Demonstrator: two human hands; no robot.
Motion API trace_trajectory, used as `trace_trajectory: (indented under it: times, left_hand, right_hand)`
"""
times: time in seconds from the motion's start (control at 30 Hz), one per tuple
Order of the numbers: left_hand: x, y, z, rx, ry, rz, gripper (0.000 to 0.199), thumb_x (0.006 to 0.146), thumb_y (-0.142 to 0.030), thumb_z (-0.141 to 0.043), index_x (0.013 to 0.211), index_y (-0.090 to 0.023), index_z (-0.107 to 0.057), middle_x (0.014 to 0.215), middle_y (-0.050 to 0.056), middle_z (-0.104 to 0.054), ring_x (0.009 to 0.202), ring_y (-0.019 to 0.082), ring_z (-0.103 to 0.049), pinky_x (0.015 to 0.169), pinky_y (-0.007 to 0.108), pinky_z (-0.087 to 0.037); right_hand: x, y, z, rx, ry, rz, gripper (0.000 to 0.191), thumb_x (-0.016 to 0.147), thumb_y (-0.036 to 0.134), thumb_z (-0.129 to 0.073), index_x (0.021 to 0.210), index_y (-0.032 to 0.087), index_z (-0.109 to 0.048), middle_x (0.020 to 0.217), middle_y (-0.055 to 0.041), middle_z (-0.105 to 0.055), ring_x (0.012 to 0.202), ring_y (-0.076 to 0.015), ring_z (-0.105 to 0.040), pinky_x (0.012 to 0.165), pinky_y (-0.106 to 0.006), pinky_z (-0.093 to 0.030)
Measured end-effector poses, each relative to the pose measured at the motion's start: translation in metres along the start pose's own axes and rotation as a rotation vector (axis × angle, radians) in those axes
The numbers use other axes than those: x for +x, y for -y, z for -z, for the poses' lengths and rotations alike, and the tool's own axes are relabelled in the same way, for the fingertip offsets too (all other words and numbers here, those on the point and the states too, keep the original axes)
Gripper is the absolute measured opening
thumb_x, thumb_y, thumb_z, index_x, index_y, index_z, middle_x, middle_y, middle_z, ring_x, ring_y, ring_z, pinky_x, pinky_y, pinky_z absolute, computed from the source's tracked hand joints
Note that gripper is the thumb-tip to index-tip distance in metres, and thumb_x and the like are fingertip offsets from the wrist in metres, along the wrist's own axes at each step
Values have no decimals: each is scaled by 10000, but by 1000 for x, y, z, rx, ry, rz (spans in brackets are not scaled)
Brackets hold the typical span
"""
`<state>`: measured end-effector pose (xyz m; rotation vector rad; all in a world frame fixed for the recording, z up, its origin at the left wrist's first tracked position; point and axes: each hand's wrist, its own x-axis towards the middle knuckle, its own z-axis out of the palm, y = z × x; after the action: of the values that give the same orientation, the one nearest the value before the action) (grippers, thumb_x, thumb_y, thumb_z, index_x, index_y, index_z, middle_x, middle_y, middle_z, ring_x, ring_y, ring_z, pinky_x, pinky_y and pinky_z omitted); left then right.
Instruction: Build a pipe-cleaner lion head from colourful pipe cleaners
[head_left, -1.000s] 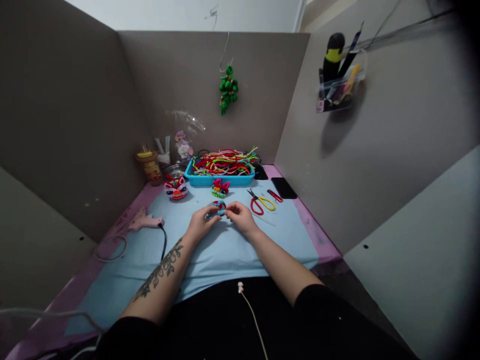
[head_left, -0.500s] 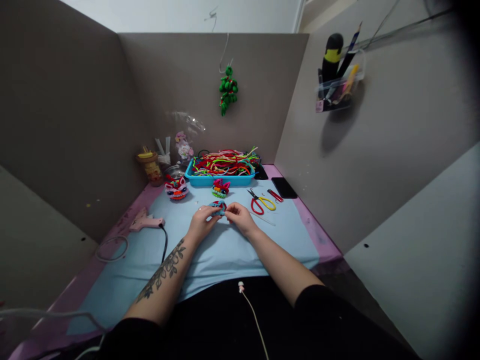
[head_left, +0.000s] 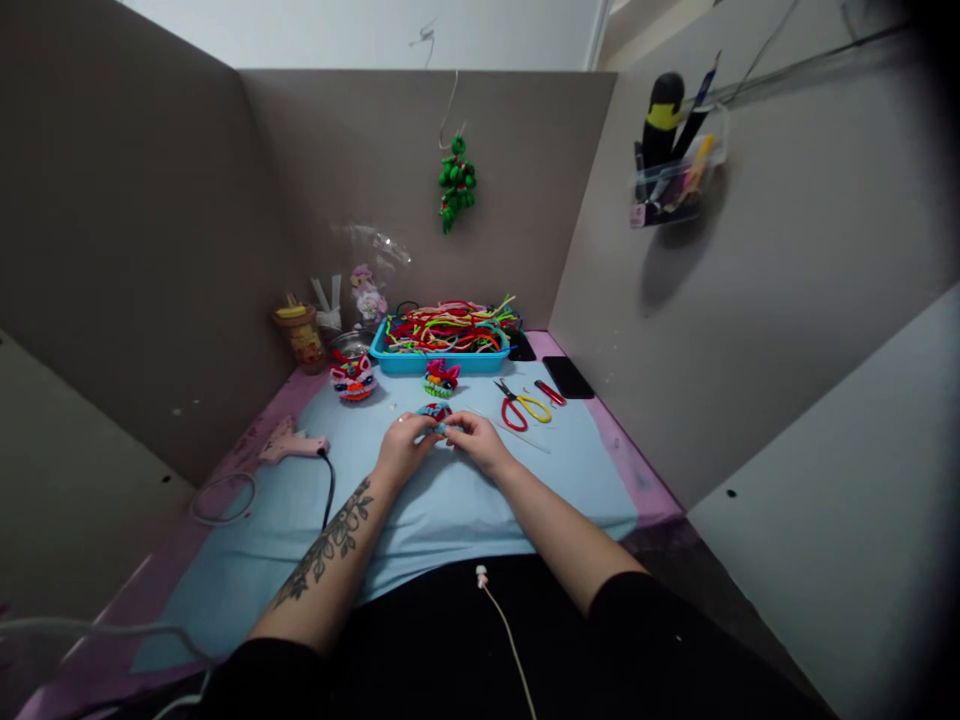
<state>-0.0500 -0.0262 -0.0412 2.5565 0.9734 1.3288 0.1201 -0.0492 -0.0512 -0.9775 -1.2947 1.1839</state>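
Observation:
A small blue-and-red pipe-cleaner piece point(head_left: 435, 410) is held between my two hands over the light blue cloth point(head_left: 450, 500). Pinched on its left side is my left hand point(head_left: 405, 446), thumb toward me. My right hand point(head_left: 474, 440) grips its right edge with thumb and fingertips, which cover part of it. Just beyond sits a small multicoloured pipe-cleaner lion head point(head_left: 441, 378). A larger pink-and-red lion head point(head_left: 352, 380) stands further left. Scissors with red and yellow handles point(head_left: 523, 406) lie to the right of my hands.
A blue tray point(head_left: 442, 364) full of coloured pipe cleaners stands at the back. On the left lies a pink glue gun point(head_left: 292, 443) with a black cord. A red-handled tool point(head_left: 550, 392) and a black phone point(head_left: 568, 377) are at right. Partition walls enclose the table.
My right hand has shifted slightly left, its fingers closer to my left hand's on the pipe-cleaner piece. My left hand has hardly moved.

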Motion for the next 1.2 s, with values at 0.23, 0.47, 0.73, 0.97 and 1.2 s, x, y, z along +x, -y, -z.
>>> trace_trajectory:
  times: [0.23, 0.47, 0.73, 0.97, 1.2]
  left_hand:
    - [1, -2, 1, -17, -36, -20, 136, 838, -312, -592, 885, -195, -642, 808, 47, -693, 765, 184, -610, 726, 313, -477]
    - [4, -9, 7, -101, -54, -33, 99, 837, -285, -594, 837, -192, -628, 774, 38, -677, 743, 176, -591, 721, 314, -467]
    - [3, -8, 5, -171, -49, 76, 109, 811, -292, -613, 828, -187, -637, 799, 50, -678, 787, 184, -620, 738, 310, -489]
    - [3, -12, 7, -254, 42, 218, 149, 813, -297, -588, 867, -174, -652, 841, 53, -701, 788, 177, -650, 749, 291, -505]
    - [5, -13, 6, -322, 107, 302, 190, 809, -329, -579, 847, -162, -659, 827, 53, -707, 775, 182, -654, 730, 284, -507]
  right_hand:
    - [-1, 4, -2, 33, 32, 42, 239, 698, 329, -681, 890, 189, -644, 749, 9, -636, 610, -107, -570, 518, -212, -415]
    - [-1, 6, -1, 155, 85, 55, 233, 692, 334, -706, 860, 179, -658, 714, 10, -642, 584, -92, -546, 569, -228, -446]
    - [1, 0, 0, 59, 88, 86, 205, 715, 313, -687, 858, 175, -636, 709, 19, -620, 597, -96, -532, 589, -233, -421]
    - [-3, 10, 1, -229, 23, 239, 111, 749, 260, -632, 818, 180, -598, 781, 4, -595, 715, -131, -545, 623, -241, -407]
    - [-4, 9, 2, -571, -27, 589, 69, 807, 149, -526, 820, 192, -579, 818, -43, -584, 815, -176, -535, 745, -309, -443]
